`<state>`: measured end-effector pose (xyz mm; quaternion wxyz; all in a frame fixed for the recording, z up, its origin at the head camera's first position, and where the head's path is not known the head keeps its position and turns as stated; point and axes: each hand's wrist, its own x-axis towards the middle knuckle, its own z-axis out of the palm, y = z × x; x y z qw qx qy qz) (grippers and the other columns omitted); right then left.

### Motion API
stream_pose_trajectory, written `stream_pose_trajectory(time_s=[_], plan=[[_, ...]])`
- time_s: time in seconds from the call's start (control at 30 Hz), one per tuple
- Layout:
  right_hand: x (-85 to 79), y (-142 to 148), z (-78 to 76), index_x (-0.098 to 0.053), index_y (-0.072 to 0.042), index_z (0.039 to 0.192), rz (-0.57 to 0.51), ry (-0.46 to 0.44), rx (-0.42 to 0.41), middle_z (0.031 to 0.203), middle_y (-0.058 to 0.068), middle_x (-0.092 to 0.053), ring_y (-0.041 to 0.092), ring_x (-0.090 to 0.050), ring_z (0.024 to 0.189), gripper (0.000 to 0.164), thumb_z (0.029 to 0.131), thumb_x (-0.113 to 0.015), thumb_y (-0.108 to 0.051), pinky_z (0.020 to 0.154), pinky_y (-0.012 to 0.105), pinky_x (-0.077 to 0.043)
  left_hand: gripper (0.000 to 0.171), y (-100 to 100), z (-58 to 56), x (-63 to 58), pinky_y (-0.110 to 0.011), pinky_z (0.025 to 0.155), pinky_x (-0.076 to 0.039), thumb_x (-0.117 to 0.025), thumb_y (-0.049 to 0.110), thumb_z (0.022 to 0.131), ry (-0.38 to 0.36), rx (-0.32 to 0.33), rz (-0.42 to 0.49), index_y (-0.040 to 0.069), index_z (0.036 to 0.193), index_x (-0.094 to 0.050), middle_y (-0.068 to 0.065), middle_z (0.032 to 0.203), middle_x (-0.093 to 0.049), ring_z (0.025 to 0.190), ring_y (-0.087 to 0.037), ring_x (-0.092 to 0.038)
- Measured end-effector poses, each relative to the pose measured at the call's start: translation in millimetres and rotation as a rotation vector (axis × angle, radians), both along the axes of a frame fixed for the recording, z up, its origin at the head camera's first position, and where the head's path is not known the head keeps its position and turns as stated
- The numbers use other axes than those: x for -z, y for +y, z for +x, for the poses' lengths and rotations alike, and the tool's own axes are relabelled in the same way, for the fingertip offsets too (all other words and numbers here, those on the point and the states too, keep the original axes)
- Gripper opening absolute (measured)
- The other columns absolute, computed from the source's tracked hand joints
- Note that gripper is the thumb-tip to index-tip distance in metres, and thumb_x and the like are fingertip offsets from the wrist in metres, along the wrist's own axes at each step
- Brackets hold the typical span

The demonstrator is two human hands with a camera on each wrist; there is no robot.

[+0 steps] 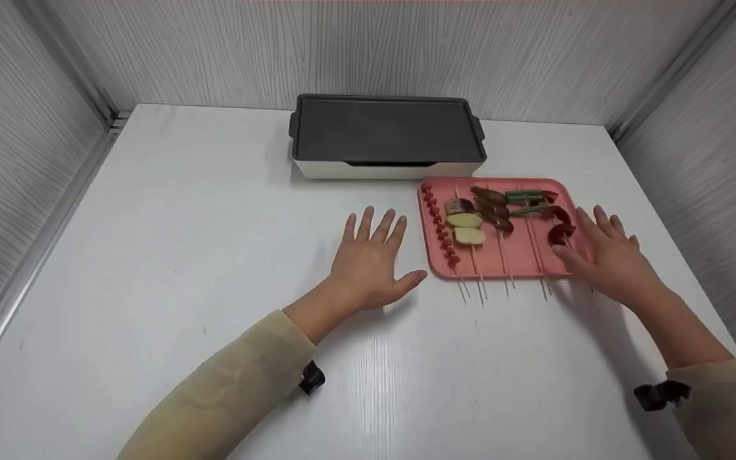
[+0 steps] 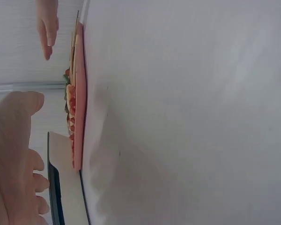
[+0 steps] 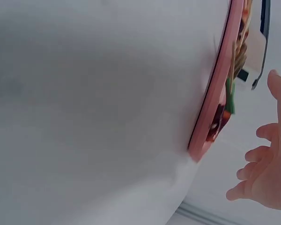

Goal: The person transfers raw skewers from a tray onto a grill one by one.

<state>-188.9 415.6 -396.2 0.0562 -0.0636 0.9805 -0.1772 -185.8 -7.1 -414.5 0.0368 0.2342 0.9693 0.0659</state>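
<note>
A pink tray (image 1: 515, 263) lies on the white table, carrying several skewers of food. At its left edge is a skewer of small red pieces (image 1: 438, 223), beside one with pale yellow slices (image 1: 469, 236). Brown pieces (image 1: 494, 207), green pieces (image 1: 524, 196) and dark red curled pieces (image 1: 559, 234) sit further right. My left hand (image 1: 368, 271), fingers spread, hovers left of the tray and holds nothing. Over the tray's right edge hangs my right hand (image 1: 617, 265), its fingers extended and holding nothing. In the right wrist view, that hand (image 3: 271, 159) appears apart from the tray (image 3: 213, 101).
Behind the tray stands a white grill with a dark flat top (image 1: 387, 131), close to the back wall. Grey wood-grain panels (image 1: 368, 51) enclose the table (image 1: 183, 223) on the back and both sides. The skewers' stick ends overhang the tray's front edge.
</note>
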Motion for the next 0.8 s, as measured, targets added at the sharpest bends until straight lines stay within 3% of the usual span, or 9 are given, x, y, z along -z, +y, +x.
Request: stream_pose_trajectory(time_s=[0.3,0.5,0.8], plan=[[8.4,35,-2.3,-0.011,-0.004,0.170,0.045,-0.059,-0.014,0.171,0.036,-0.003,0.061,0.001,0.154,0.087,0.110,-0.047,-0.055,0.109,0.087,-0.008,0.095,21,2.6,9.9,-0.058,0.129,-0.004,-0.034,0.077,0.102,-0.035,0.038,-0.012,0.014,0.171,-0.020,-0.007,0.177,-0.018,0.163,-0.040,-0.006],[17.2,41,-7.9,-0.018,-0.001,0.168,0.076,-0.158,-0.033,0.173,0.030,-0.008,0.058,-0.006,0.156,0.079,0.113,-0.040,-0.054,0.111,0.084,-0.019,0.091,33,6.6,16.1,-0.057,0.129,-0.004,-0.037,0.074,0.104,-0.057,0.073,-0.012,0.014,0.171,-0.023,-0.005,0.177,-0.019,0.163,-0.039,-0.006],[19.3,42,-9.1,-0.012,-0.002,0.169,0.042,-0.233,-0.036,0.174,0.027,-0.006,0.057,-0.010,0.155,0.079,0.114,-0.034,-0.054,0.117,0.077,-0.018,0.090,40,8.0,20.4,-0.054,0.130,-0.004,-0.038,0.072,0.104,-0.078,0.102,0.002,0.014,0.171,-0.024,-0.005,0.176,-0.021,0.163,-0.039,-0.006]])
